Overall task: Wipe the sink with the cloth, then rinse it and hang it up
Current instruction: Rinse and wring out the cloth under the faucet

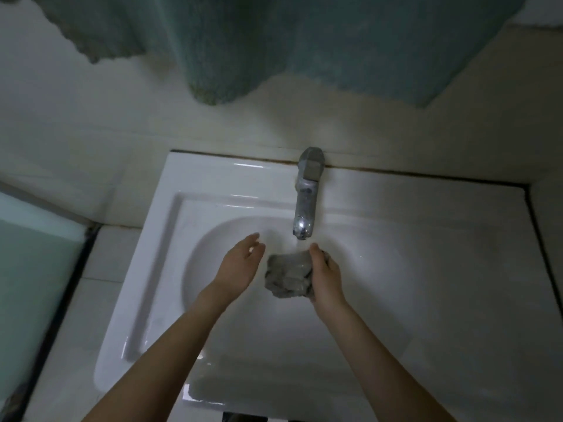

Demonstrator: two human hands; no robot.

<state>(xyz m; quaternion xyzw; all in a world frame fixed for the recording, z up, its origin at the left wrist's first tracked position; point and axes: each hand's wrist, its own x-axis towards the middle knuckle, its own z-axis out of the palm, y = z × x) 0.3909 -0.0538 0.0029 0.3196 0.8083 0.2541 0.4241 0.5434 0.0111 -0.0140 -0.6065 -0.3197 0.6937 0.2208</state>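
Right hand (327, 277) grips cloth (288, 277), fingers hidden; left hand (240, 264) open.

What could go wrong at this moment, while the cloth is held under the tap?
1. Only the right hand holds the bunched cloth; the left hand is open beside it. A wet cloth in so partial a grip may slip into the sink.
2. The tap seems to run right onto the cloth, so water may splash over the rim.
3. Bunched like this, its inner folds may stay unrinsed.
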